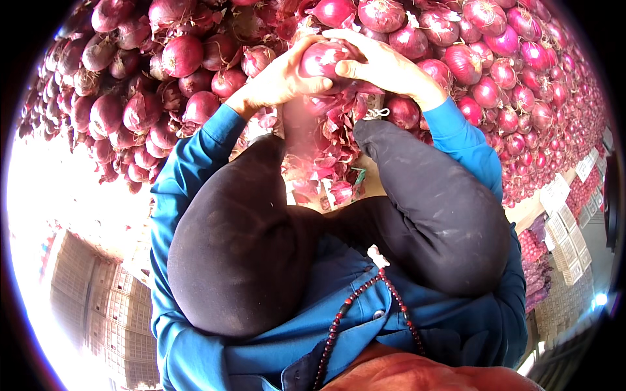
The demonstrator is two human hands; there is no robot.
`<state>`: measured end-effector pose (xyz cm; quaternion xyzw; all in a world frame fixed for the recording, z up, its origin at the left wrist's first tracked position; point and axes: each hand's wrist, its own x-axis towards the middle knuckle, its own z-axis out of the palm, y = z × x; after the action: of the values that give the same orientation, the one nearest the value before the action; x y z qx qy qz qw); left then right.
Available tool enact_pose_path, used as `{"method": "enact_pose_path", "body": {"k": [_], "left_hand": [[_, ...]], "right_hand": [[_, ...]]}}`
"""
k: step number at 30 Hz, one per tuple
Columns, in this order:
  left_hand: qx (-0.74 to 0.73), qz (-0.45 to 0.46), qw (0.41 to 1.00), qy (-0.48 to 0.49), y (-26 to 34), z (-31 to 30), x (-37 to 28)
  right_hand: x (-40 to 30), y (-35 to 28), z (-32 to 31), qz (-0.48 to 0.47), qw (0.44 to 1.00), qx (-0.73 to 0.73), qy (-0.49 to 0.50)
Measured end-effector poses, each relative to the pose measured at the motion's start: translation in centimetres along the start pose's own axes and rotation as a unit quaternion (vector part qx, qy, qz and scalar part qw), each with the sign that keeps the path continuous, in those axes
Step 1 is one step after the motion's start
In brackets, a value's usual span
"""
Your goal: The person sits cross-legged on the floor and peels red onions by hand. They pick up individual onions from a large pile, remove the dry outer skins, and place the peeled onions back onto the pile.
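Between my hands, in front of my knees, is a large red onion (320,61). My left hand (283,78) cups it from the left, with the thumb across its near side. My right hand (379,63) holds it from the right, fingers curled over the far side and thumb on the skin. Just below, a blurred reddish shape (313,110) shows, too smeared to tell what it is. Loose papery onion skins (337,161) lie in a heap between my legs.
Piled red onions rise at the left (144,110) and the right (489,93). Stacked plastic crates (117,313) stand behind me on the left, lighter ones (570,234) on the right. Red mesh sacks (533,249) lie near these. A beaded necklace (332,332) hangs over my blue shirt.
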<state>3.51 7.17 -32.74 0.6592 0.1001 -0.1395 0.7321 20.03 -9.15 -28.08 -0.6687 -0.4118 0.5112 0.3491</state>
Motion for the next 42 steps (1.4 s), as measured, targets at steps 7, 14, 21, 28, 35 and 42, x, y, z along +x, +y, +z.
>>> {"method": "enact_pose_path", "body": {"k": [7,14,21,28,35,42], "left_hand": [[-0.061,0.008,0.991,0.122,-0.1,-0.5,1.2],[0.231,0.146,0.945,0.178,0.8,2.0,1.2],[0.237,-0.012,0.967,-0.093,-0.8,3.1,0.1],[0.471,0.146,0.868,0.055,-5.2,2.2,0.3],[0.604,0.066,0.792,0.067,-6.0,1.3,3.2],[0.534,0.052,0.839,0.094,-8.0,-1.2,2.1]], "right_hand": [[0.7,1.1,0.7,0.009,0.960,0.280,0.026],[0.0,-0.4,0.3,0.188,0.840,0.502,0.083],[0.0,1.1,-0.7,0.184,0.815,0.533,0.138],[-2.6,-1.9,-13.2,-0.160,0.615,0.766,0.096],[0.8,-2.0,-9.5,0.000,0.875,0.449,0.181],[0.5,2.5,-0.9,0.114,0.973,0.194,0.051]]}}
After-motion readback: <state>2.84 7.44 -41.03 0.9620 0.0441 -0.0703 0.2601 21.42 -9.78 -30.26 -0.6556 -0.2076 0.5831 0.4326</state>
